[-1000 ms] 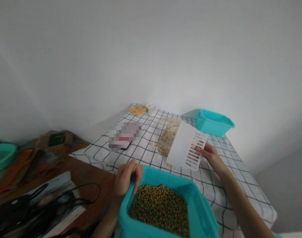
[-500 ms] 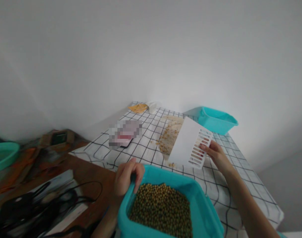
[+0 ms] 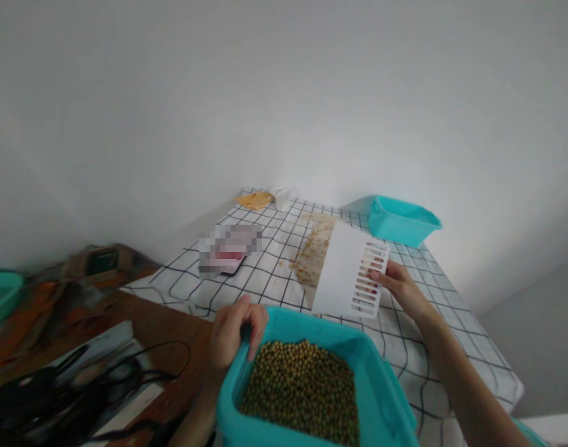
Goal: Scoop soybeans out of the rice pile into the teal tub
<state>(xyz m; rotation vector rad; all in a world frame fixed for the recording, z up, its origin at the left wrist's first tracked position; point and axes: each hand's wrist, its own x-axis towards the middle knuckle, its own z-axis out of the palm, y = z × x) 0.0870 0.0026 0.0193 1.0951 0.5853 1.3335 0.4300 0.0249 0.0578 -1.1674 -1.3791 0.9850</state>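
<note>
My left hand [image 3: 237, 330] is closed over the far left rim of a turquoise plastic tub [image 3: 377, 379], its fingers hooked inside the edge. Small round yellow-brown and greenish balls [image 3: 306, 391], like beans, cover much of the tub's bottom. In my right hand [image 3: 400, 287] is a flat white slotted panel [image 3: 342, 270], pinched between thumb and fingers at its slotted end. It is held tilted beyond the tub, in front of a patch of tan crumbly material [image 3: 314, 251]. The panel hides part of that patch.
A second turquoise tub [image 3: 400, 226] stands by the wall on the checked cloth [image 3: 269, 273]. Also there are a phone [image 3: 230, 251], partly blurred out, and a yellow cloth [image 3: 254, 200]. Black cables [image 3: 125, 379] and a green basin [image 3: 2, 295] are at left.
The white panel has tilted slightly, and my right hand has shifted a little left in view. The whole scene has slid slightly left. My left hand keeps hold of the tub's rim.
</note>
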